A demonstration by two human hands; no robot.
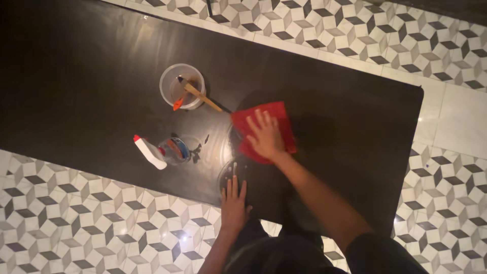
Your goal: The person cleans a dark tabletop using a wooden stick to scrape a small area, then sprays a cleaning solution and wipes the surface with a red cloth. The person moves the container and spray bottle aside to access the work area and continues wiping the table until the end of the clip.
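Dark glossy table (101, 61) takes up most of the view, set diagonally over a floor (76, 223) of grey-and-white cube-pattern tiles. Surface shows streaks and glare near the middle, likely wet, can't confirm.

Red cloth (276, 114) lies flat on the table right of centre. Right hand (265, 137) presses on it, fingers spread wide, palm down — not pinching, just pinning it flat. Left hand (233, 200) rests flat on the table's near edge, fingers together, holding nothing; looks like a brace.

Cloth handling, my read: soft, light, limp, no stiffness. It'll bunch or fold if pushed from one corner, so a flat palm over its middle, as now, gives best control. On a slick top it should slide easily, more so if damp. Nothing fragile about it.

Clear plastic tub (182, 86) stands behind the cloth, well apart from both hands, with a wooden-handled brush (200, 95) leaning out over its rim and something orange inside.

Spray bottle (162, 151) — white trigger head, red nozzle tip, clear body — lies on its side left of the hands, near but not touching.
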